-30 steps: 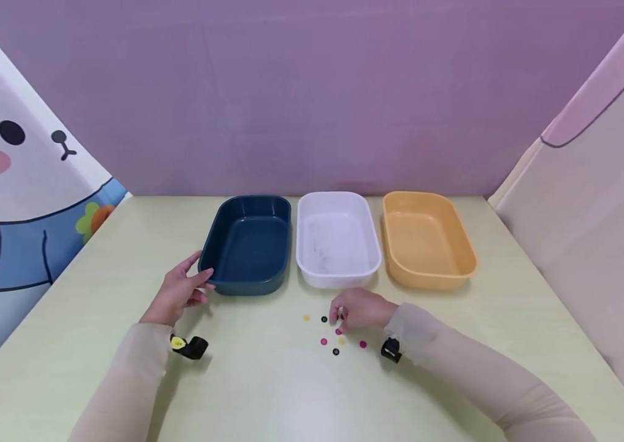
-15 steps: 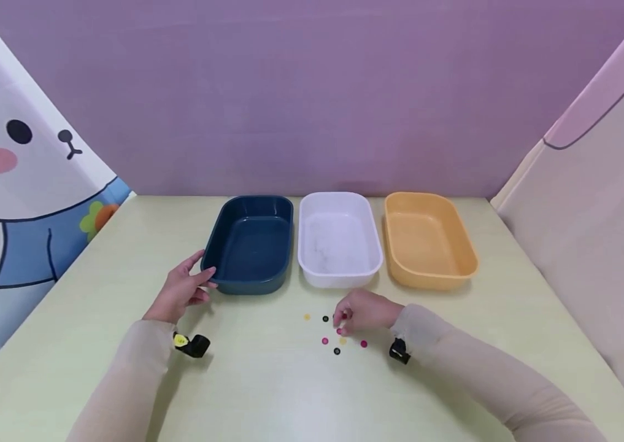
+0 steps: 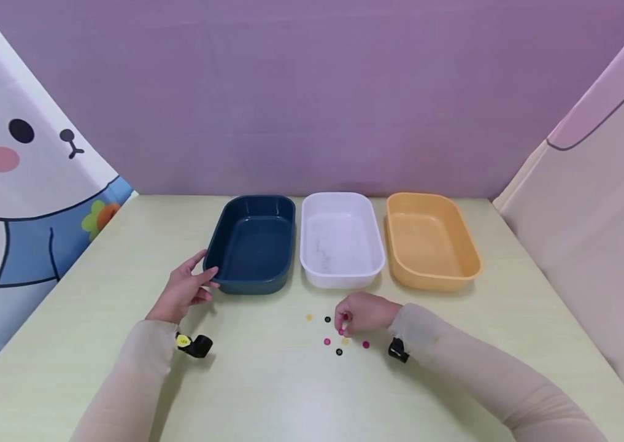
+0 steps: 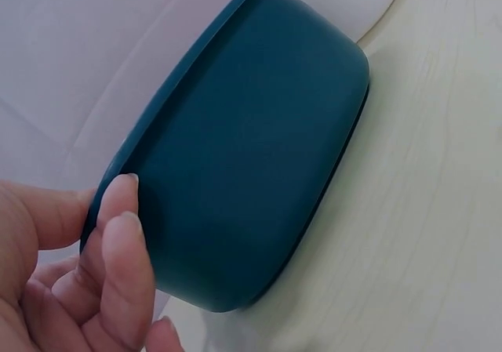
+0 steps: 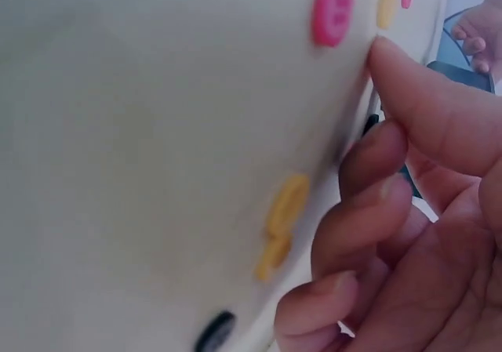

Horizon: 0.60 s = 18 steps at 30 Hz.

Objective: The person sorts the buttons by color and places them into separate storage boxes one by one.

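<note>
1. The fingers of the bare right hand [image 3: 367, 310] curl low over the pale wood-look table [image 3: 267, 380]; whether thumb and forefinger pinch anything, I cannot tell. A small, round, pink plastic-looking button [image 3: 341, 332] lies at the fingertips, at eight o'clock from the hand's middle.
2. The left hand [image 3: 183, 291] grips the dark blue, rounded-rectangular plastic tub [image 3: 254, 248] at its eight o'clock corner, thumb over the rim, other fingers against the outer wall.
3. From the right hand, a round black button [image 3: 327, 319] lies at nine o'clock, a round magenta button [image 3: 365, 344] at six; a white rounded plastic tub [image 3: 350, 236] stands at eleven, an orange one [image 3: 430, 239] between one and two.
4. The step in hand seems to be singling out one button; the next move likely calls for a precise fingertip pinch that leaves neighbours undisturbed.
5. Against half a second ago, the right hand sits slightly nearer nine o'clock, apparently covering a dark button visible then; the left hand's grip matches.
</note>
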{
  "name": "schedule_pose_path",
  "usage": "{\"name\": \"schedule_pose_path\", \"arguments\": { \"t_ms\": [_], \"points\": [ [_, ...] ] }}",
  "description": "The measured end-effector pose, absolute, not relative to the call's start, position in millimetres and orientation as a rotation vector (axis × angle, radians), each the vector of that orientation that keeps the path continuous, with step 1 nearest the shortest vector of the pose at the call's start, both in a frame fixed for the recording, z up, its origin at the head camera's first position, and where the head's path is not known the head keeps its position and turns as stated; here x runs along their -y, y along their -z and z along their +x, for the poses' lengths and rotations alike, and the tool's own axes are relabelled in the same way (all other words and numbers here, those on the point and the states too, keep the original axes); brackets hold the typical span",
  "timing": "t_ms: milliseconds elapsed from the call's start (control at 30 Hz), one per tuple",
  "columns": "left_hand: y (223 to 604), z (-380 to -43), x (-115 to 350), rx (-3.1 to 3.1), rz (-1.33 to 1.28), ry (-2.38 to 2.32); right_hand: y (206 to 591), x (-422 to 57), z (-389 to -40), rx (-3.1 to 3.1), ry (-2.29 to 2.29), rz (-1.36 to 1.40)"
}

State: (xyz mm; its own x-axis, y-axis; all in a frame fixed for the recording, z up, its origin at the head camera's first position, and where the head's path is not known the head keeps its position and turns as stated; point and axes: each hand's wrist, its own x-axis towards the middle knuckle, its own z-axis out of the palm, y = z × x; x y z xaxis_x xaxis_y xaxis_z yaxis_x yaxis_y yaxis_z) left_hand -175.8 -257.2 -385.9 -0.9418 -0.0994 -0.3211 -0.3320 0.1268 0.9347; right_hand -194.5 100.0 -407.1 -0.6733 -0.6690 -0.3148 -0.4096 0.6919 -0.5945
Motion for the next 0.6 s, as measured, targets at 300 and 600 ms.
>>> {"name": "schedule_pose_path", "arguments": {
  "t_ms": [300,600],
  "points": [
    [387.2,-176.5,257.3,-2.205,-0.454,-1.939,400.4,-95.1,-194.3,-2.410,0.494,-0.892],
    [387.2,-176.9,256.6,-2.229,-0.445,-1.923,400.6,-99.3,-203.3,-2.282,0.582,-0.844]
  ]
}}
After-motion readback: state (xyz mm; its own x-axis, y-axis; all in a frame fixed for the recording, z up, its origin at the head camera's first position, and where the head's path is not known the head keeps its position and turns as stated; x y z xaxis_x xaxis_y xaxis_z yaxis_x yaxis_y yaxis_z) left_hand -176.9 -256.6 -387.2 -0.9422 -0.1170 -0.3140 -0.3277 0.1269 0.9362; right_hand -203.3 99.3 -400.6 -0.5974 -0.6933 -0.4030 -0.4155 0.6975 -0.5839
